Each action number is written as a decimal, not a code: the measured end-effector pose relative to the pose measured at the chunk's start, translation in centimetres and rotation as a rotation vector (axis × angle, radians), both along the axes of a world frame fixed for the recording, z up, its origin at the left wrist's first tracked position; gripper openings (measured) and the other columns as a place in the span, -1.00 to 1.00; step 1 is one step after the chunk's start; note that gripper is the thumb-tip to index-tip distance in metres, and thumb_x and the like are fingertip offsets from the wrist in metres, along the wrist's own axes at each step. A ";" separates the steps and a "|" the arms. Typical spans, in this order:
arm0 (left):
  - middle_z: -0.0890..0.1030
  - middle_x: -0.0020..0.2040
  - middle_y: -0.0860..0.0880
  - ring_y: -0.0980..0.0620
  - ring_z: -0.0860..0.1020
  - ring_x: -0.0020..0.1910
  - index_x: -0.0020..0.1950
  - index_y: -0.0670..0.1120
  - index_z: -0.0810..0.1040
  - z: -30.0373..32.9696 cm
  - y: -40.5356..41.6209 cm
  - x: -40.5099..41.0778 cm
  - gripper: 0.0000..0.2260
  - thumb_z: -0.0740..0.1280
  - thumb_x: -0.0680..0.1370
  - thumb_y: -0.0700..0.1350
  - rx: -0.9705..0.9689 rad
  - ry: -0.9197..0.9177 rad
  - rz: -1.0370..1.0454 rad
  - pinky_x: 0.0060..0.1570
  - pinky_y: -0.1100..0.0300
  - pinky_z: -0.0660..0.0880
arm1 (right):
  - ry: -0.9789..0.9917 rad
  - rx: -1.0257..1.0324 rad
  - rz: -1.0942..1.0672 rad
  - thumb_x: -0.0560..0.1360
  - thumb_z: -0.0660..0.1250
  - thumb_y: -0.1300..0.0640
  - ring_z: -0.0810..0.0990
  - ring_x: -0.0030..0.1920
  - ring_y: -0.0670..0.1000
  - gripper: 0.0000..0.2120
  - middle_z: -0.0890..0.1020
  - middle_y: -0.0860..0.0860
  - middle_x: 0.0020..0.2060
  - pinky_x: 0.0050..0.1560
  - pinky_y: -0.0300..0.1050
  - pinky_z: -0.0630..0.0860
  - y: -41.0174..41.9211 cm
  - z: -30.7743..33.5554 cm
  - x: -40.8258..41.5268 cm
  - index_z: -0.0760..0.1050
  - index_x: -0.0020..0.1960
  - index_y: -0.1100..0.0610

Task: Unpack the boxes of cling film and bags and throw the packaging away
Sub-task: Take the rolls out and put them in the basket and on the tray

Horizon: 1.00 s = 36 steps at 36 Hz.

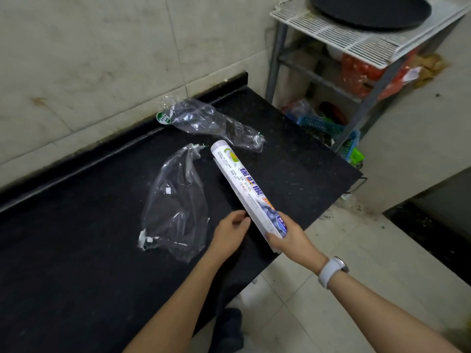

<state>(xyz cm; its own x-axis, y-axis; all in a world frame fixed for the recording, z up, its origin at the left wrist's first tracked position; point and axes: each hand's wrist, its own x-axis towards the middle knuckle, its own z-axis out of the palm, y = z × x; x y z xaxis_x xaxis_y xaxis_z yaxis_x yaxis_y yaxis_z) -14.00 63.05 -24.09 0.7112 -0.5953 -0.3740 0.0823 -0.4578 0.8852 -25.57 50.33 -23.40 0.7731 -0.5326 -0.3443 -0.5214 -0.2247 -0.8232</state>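
A white roll of cling film (pixel 244 187) with blue printed lettering slants above the black counter (pixel 76 250). My right hand (pixel 288 238) grips its near end. My left hand (pixel 232 230) rests beside the roll's lower part, fingertips touching its paper wrap, fingers loosely curled. A crumpled clear plastic bag (pixel 175 207) lies on the counter to the left of the roll. A second clear wrapper (pixel 209 121) with a green sticker lies by the back wall.
A metal shelf rack (pixel 356 72) stands right of the counter, with a white wire grid and a black round pan (pixel 369 11) on top. Blue and green baskets (pixel 328 128) sit at its foot. Pale floor tiles (pixel 331 289) lie below the counter's right edge.
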 end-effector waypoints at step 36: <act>0.64 0.10 -0.01 0.03 0.62 0.08 0.23 -0.04 0.48 13.5 48.3 -1.3 -0.67 0.39 0.48 -0.10 -0.422 -0.041 1.060 0.05 0.04 0.59 | -0.441 0.019 1.173 0.46 0.15 -0.06 0.40 0.16 -0.23 -0.34 0.20 -0.32 0.23 0.08 -0.33 0.41 45.3 8.9 11.0 -0.18 0.30 -0.53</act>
<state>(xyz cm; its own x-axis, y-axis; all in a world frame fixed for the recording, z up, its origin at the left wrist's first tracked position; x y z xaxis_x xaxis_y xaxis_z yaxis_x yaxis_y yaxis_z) -15.25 111.39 -10.64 0.9379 0.2391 -0.2514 0.2174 0.1597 0.9629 -14.59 95.61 -14.47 0.8286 0.5562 0.0637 0.3050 -0.3531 -0.8845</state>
